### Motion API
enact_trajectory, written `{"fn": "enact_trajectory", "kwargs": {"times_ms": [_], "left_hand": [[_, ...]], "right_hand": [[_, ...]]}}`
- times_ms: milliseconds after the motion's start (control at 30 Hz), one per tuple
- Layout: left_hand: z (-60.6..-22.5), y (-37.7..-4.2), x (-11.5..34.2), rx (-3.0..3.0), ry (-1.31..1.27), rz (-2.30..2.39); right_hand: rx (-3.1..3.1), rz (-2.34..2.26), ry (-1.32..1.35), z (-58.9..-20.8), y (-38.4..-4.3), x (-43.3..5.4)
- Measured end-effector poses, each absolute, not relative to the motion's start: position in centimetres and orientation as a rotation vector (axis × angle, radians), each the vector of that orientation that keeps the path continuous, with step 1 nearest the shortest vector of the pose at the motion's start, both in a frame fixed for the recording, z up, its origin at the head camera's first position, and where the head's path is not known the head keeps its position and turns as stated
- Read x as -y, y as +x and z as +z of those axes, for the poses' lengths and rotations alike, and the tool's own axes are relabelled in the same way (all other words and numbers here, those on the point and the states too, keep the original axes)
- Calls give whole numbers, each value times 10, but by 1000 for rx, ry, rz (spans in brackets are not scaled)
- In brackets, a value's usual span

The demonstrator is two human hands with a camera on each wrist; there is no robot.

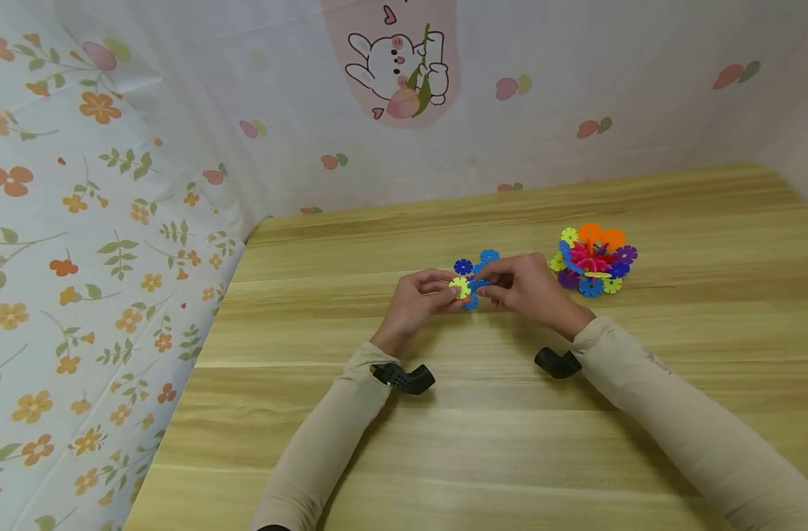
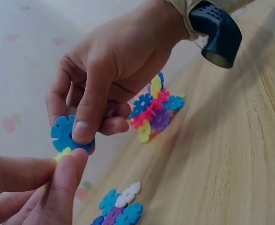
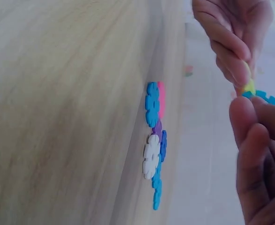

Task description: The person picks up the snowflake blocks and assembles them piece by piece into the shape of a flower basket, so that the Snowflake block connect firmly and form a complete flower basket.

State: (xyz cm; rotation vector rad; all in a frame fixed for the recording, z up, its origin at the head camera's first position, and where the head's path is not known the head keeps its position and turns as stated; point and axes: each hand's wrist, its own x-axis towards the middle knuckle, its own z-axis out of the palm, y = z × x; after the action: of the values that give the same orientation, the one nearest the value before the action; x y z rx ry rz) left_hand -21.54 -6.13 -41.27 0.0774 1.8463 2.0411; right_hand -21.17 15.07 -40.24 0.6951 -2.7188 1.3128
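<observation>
My left hand (image 1: pixel 413 302) pinches a yellow notched disc (image 1: pixel 460 287) between thumb and fingers. My right hand (image 1: pixel 536 291) pinches a blue notched disc (image 2: pixel 61 135) by its face, thumb on top. In the left wrist view the edges of the two discs meet; whether their slots interlock cannot be told. Fingers cover much of the yellow disc. Below the hands, several loose notched discs lie on the table, among them a white one (image 3: pixel 151 157), a blue one (image 3: pixel 152 104), a purple one (image 2: pixel 112 215) and a pink one (image 3: pixel 161 99).
Right of the hands, a flower-like cluster of joined discs (image 1: pixel 591 259) in pink, orange, yellow, blue and purple stands on the wood-grain table (image 1: pixel 470 442). Patterned cloth (image 1: pixel 277 88) hangs behind and at the left. A black wrist mount (image 1: pixel 406 377) juts from each sleeve.
</observation>
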Motion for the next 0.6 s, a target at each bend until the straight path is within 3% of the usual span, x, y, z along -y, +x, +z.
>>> {"fn": "enact_trajectory", "kwargs": {"times_ms": [600], "left_hand": [[-396,-209,51,-2114,349,2126]], "right_hand": [[2136,920,888,-402,-208,-144]]}}
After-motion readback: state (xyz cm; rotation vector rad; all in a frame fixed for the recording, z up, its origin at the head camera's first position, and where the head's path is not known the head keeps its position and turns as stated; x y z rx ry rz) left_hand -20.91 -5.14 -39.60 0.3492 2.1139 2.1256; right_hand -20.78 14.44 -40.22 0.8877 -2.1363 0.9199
